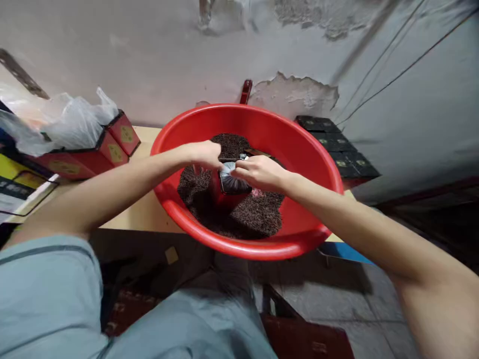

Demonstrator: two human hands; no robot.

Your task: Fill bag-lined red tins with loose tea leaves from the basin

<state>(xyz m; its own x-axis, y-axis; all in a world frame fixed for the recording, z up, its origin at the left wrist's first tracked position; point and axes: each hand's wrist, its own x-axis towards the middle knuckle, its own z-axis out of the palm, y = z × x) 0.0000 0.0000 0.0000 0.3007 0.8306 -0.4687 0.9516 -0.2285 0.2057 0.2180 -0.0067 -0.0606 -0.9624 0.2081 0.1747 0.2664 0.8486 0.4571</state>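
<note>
Inside a big red plastic basin (168, 219) a small red box (226, 200) stands upright among dark, loose dried leaves (258, 219) that look like tea. A clear plastic bag (234, 182) lines the box, its neck gathered at the top and dark contents showing through. My left hand (205, 154) is curled at the box's left rim, with some fingers hanging down its outer side. From the right, my right hand (260, 172) pinches the gathered plastic above the box. Its fingertips partly cover the bag's neck.
Red boxes (116, 149) topped with clear plastic bags (80, 122) stand on the wooden table (130, 214) at left. Dark-lidded boxes (337, 142) are stacked at right, near the peeling wall (157, 60). A red handle (246, 91) rises behind the basin.
</note>
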